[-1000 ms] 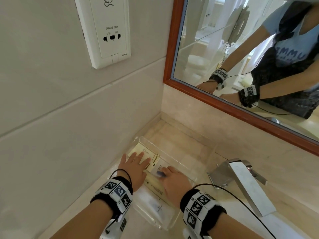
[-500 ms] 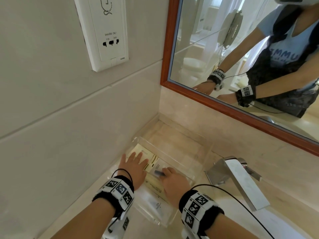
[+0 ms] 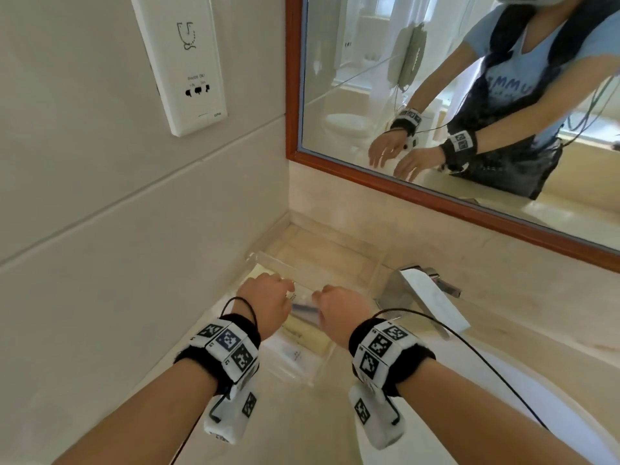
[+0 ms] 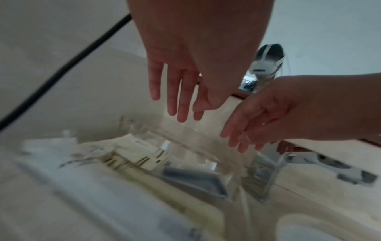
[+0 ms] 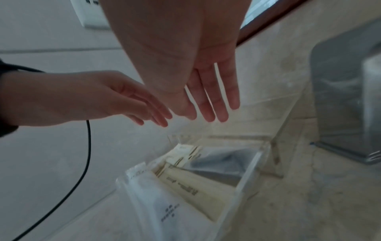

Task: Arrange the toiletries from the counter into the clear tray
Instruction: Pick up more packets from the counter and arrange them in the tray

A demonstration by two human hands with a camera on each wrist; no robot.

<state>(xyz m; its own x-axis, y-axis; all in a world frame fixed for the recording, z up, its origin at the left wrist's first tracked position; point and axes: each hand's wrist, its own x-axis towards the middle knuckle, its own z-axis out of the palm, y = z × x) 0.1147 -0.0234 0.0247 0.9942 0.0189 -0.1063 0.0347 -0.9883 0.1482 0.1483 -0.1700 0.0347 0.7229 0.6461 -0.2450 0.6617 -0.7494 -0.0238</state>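
Note:
A clear tray [image 3: 320, 370] sits on the counter in the corner by the wall. In it lie cream boxes [image 5: 198, 190], a white packet [image 5: 164, 205] at the near end and a grey-blue pouch [image 5: 222, 161]. My left hand [image 3: 268, 297] and right hand [image 3: 339, 310] hover side by side above the tray, touching nothing. The wrist views show the left hand's fingers [image 4: 177, 101] and the right hand's fingers [image 5: 214, 104] straight and empty. In the head view the hands hide the tray's middle.
A chrome faucet [image 3: 426, 297] stands just right of the tray, with the basin rim [image 3: 553, 394] beyond it. The tiled wall with a shaver socket [image 3: 188, 62] is on the left. A wood-framed mirror [image 3: 436, 203] runs along the back.
Both hands have lifted off the items in the tray and now hang in the air above it. The items stay in the tray.

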